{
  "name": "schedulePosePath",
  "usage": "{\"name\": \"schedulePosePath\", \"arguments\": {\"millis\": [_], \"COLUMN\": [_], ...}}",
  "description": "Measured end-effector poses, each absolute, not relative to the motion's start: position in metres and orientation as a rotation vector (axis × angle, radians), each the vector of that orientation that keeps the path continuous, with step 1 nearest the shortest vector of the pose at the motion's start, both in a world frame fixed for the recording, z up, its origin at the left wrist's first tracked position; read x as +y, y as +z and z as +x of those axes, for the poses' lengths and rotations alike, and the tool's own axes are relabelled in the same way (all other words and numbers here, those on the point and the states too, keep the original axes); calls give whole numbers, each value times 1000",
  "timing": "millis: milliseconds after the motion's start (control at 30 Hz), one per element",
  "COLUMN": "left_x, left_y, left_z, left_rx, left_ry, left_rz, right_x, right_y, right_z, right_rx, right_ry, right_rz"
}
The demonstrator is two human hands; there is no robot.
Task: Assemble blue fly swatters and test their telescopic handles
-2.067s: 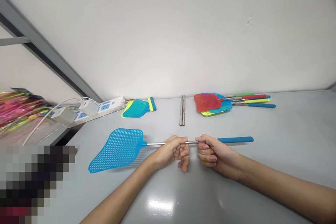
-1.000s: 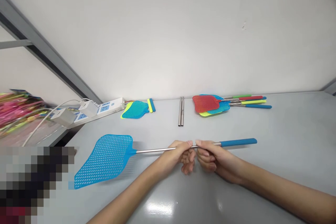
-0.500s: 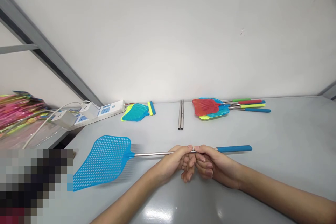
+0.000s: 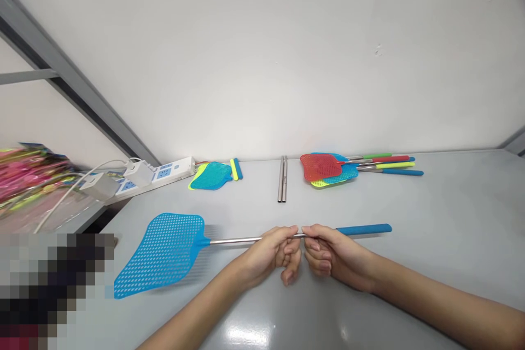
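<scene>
A blue fly swatter (image 4: 164, 251) lies across in front of me, its perforated head to the left and its blue grip to the right. My left hand (image 4: 276, 254) pinches the metal rod between thumb and fingers near its middle. Close beside it, my right hand (image 4: 330, 251) pinches the same rod just left of the blue grip, other fingers curled. A short stretch of bare rod shows between the two thumbs. Beyond the hands, two metal tubes (image 4: 283, 180) lie side by side on the grey table (image 4: 394, 284).
Several assembled fly swatters (image 4: 322, 168) are stacked at the back right. Loose swatter heads (image 4: 212, 176) lie at the back left beside yellow and blue grips (image 4: 236, 169). A power strip (image 4: 166, 175) with plugged adapters and colourful bagged goods (image 4: 33, 175) sit at the left.
My hands have parted slightly along the rod, widening the gap between the thumbs. The blue grip has shifted a little left and up.
</scene>
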State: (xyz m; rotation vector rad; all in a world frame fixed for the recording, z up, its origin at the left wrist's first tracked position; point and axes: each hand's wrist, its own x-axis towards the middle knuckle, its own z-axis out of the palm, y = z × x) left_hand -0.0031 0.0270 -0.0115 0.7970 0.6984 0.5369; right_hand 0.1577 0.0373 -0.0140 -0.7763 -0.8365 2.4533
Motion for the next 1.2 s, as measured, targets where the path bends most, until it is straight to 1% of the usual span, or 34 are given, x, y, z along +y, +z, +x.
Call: {"name": "schedulePosePath", "arguments": {"millis": [233,600,1200], "left_x": [33,37,50], "left_y": [-8,-6,-2], "left_z": [-11,-16,-38], "left_rx": [661,672,722], "left_ry": [433,443,524], "left_rz": [759,831,938], "right_x": [39,43,58], "right_y": [-12,-12,-7], "right_z": [158,157,167], "right_rx": [-757,-542,-599], "right_ry": [2443,2501,2405], "right_rz": [-802,-855,-889]}}
